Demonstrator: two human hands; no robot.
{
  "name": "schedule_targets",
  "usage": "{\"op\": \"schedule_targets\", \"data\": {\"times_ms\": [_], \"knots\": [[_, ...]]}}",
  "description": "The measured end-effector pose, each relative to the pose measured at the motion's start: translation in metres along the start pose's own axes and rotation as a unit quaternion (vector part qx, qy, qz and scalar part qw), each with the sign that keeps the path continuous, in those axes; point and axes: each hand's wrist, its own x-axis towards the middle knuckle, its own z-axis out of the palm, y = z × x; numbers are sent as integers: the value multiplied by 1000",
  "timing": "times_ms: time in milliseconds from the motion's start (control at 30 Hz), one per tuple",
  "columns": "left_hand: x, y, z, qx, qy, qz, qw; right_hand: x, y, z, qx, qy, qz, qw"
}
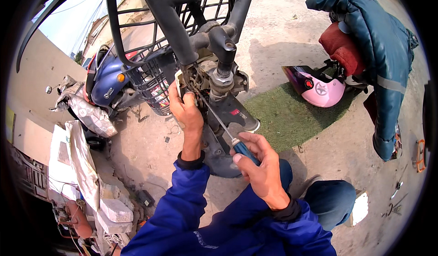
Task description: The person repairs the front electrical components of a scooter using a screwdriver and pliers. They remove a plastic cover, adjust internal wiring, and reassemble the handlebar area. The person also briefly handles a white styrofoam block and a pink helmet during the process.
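Scooter (223, 80) stands just beyond the left hand (187, 113) and right hand (263, 171), its basket (150, 75) past the left. The right grips a screwdriver (244, 151), slanted seemingly to reach the cramped stem; the left appears to pinch a pale part (179, 80), probably steadying it.

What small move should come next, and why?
Perhaps a slight twist of the screwdriver: the right hand grips its handle, which points toward the exposed parts, and the left hand is beside its far end. Whether the tip is seated is unclear.
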Motion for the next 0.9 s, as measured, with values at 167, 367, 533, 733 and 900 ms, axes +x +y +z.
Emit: {"op": "schedule_targets", "data": {"times_ms": [167, 367, 533, 733, 900], "knots": [[3, 14, -1, 40, -12, -6, 999, -2, 15, 3, -447, 15, -295, 845], [1, 6, 5, 68, 29, 31, 997, 0, 0, 1, -23, -47, 14, 999], [3, 9, 5, 66, 7, 15, 998, 5, -5, -2, -59, -9, -44, 997], [3, 14, 1, 13, -8, -26, 1000, 0, -12, -1, -528, -29, -302, 794], [3, 14, 10, -9, 16, -19, 1000, 14, -10, -9, -63, -49, -16, 997]]}}
